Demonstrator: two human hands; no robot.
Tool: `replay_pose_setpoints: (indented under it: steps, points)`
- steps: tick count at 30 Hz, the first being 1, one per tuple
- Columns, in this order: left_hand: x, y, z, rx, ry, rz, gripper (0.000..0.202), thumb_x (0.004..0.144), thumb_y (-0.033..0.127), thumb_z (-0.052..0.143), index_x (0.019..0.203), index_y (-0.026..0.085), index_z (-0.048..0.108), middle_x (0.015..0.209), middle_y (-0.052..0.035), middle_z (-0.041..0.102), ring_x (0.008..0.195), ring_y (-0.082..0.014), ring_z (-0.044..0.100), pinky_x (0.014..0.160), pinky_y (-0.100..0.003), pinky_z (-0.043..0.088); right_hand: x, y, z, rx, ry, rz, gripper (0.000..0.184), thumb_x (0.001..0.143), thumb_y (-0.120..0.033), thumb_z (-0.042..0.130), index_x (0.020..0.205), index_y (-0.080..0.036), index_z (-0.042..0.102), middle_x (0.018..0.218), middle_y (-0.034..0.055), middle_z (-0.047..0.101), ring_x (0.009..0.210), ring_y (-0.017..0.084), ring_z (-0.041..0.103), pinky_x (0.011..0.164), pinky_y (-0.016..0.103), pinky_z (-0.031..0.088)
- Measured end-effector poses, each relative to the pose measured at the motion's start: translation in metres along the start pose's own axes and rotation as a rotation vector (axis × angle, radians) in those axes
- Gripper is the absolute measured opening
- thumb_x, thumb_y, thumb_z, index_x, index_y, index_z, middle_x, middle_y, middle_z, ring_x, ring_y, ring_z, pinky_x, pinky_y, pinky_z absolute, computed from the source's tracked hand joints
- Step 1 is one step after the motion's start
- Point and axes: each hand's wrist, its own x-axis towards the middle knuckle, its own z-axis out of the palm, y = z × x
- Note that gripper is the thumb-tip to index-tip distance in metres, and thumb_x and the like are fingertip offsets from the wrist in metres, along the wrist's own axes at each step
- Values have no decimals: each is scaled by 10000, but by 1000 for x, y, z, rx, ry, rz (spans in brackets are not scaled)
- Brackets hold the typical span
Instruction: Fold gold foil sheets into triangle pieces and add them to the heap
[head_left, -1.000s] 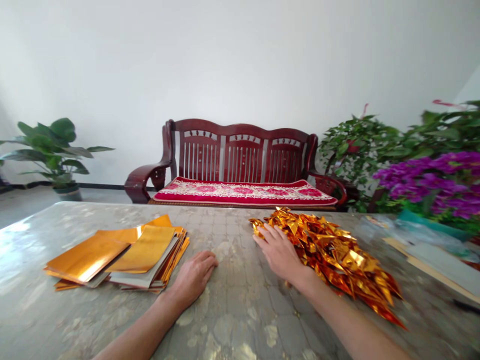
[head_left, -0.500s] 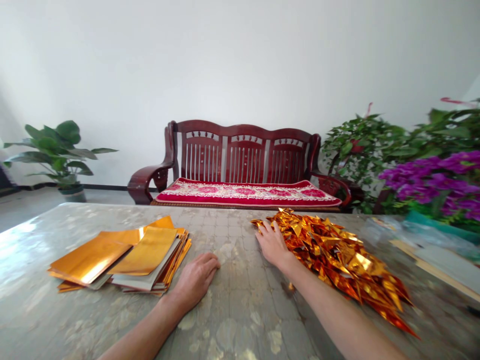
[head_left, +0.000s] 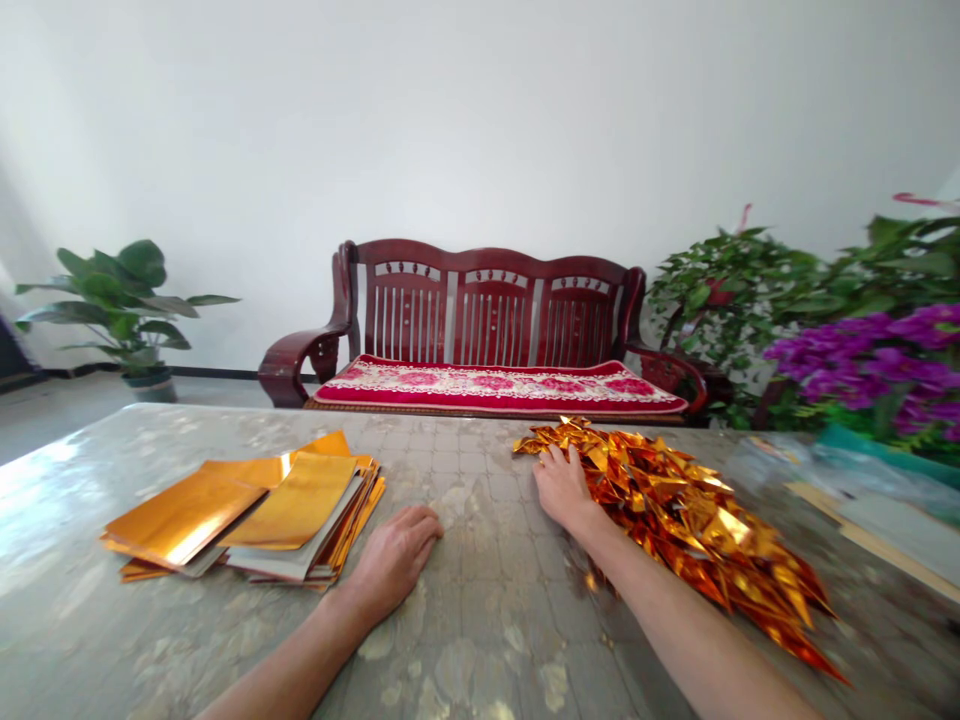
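Observation:
My right hand point(head_left: 564, 487) lies flat with fingers stretched out against the left edge of a heap of folded gold foil pieces point(head_left: 690, 520), and its forearm runs along the heap's side. My left hand point(head_left: 394, 556) rests on the table point(head_left: 480, 640), fingers loosely curled and holding nothing, just right of a stack of flat gold foil sheets point(head_left: 255, 515). One small gold scrap point(head_left: 590, 580) lies loose by my right forearm.
A dark red wooden bench point(head_left: 487, 340) with a red cushion stands behind the table. A potted plant point(head_left: 124, 300) is at the far left; green bushes and purple flowers point(head_left: 870, 350) are at the right. Flat papers and plastic point(head_left: 870, 500) lie at the table's right edge.
My right hand has slid away from me along the left edge of the gold heap, towards its far end. My left hand has stayed in place.

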Motion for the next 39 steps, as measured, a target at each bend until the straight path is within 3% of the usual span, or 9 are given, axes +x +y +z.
replay_pose_setpoints:
  steps: [10, 18, 21, 24, 27, 31, 35, 39]
  points:
    - [1, 2, -1, 14, -14, -16, 219, 967, 194, 454, 935, 226, 668, 1008, -41, 670, 965, -183, 624, 881, -269, 478, -3, 20, 6, -27, 7, 63, 346, 851, -125, 450, 1018, -168, 749, 1124, 166, 689, 1192, 327, 479, 1057, 555, 193]
    - [0, 1, -1, -4, -6, 5, 233, 973, 191, 443, 935, 221, 671, 1012, -42, 671, 963, -178, 620, 881, -275, 474, -5, 23, -3, -20, 17, 104, 330, 828, -131, 483, 1013, -156, 756, 1129, 165, 693, 1202, 332, 473, 1092, 543, 139]
    - [-1, 2, -1, -2, 1, 18, 230, 973, 182, 440, 940, 221, 664, 1016, -38, 674, 965, -177, 628, 876, -274, 480, -6, 7, -15, 10, 50, 93, 353, 831, -134, 488, 1086, -137, 731, 1246, 179, 643, 1280, 343, 418, 1115, 543, 103]
    - [-2, 4, -2, 8, 42, 26, 225, 962, 149, 446, 1003, 222, 655, 1042, -38, 681, 981, -180, 634, 875, -281, 490, -11, -25, -28, 71, 81, 31, 338, 871, -174, 475, 1107, -154, 715, 1281, 153, 631, 1315, 330, 402, 1119, 514, 168]
    - [-5, 8, -5, 46, 172, 15, 257, 942, 109, 461, 1072, 225, 651, 1099, -43, 689, 1034, -195, 620, 916, -318, 481, -24, -67, -35, 151, 103, -59, 337, 910, -240, 476, 1176, -215, 679, 1350, 82, 605, 1331, 292, 413, 1122, 458, 238]
    - [-6, 15, -16, 118, 330, -68, 276, 892, 98, 540, 1086, 250, 666, 1139, -35, 688, 1059, -215, 606, 939, -364, 467, -46, -114, -33, 420, 117, -165, 368, 925, -220, 472, 1255, -202, 633, 1367, 74, 598, 1329, 277, 443, 1129, 440, 290]
    - [1, 19, -45, 135, 333, -134, 271, 889, 106, 542, 1072, 252, 678, 1156, -28, 682, 1056, -193, 618, 947, -327, 462, -57, -130, -24, 530, 137, -162, 408, 952, -204, 430, 1324, -156, 591, 1411, 119, 556, 1315, 261, 475, 1112, 427, 349]
    - [7, 9, -88, 204, 242, -357, 239, 887, 134, 532, 1028, 238, 694, 1056, -26, 701, 1012, -188, 645, 869, -283, 477, -58, -130, -19, 547, 146, -156, 407, 950, -208, 440, 1319, -162, 605, 1405, 117, 564, 1310, 264, 488, 1116, 438, 359]
